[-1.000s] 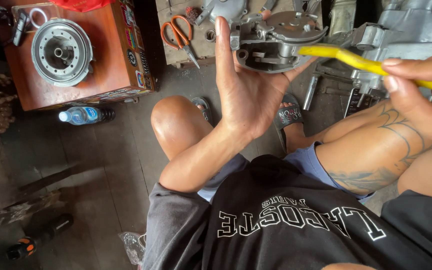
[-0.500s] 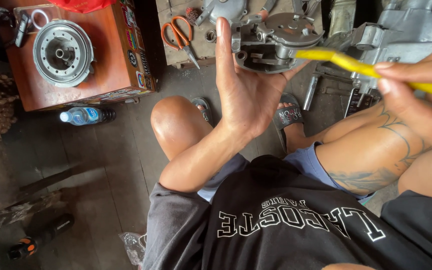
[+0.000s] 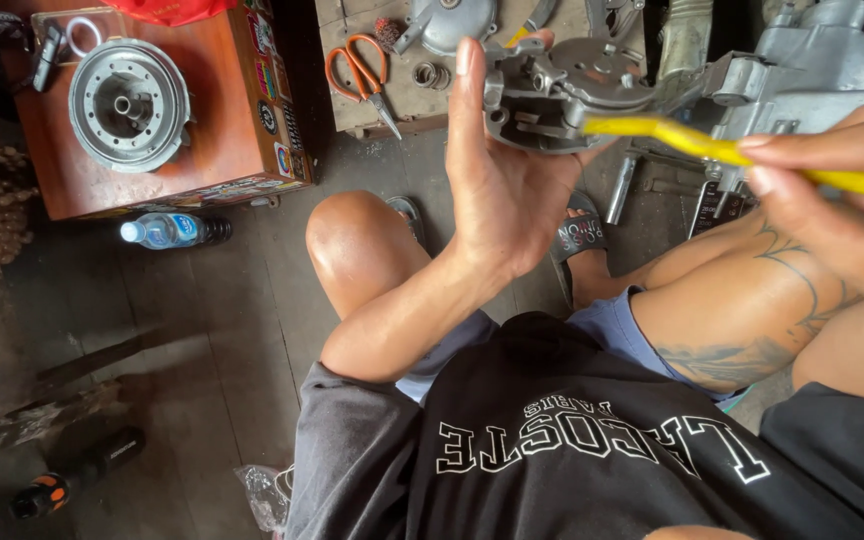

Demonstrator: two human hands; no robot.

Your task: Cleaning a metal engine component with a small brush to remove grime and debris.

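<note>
Setting: small engine repair workshop, floor-level. Evidence: grey metal engine casing (image 3: 822, 60) just beyond the right hand (image 3: 842, 190); round clutch drum (image 3: 129, 103) set on a wooden box (image 3: 232, 120) well left of the left hand (image 3: 502, 180); orange-handled scissors (image 3: 357, 70) and loose metal parts laid near it; grimy dark plank floor (image 3: 152, 330).

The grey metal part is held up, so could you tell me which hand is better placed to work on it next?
Probably the right hand: it already holds the yellow tool, tip at the metal part. The left hand is busy holding that part.
</note>
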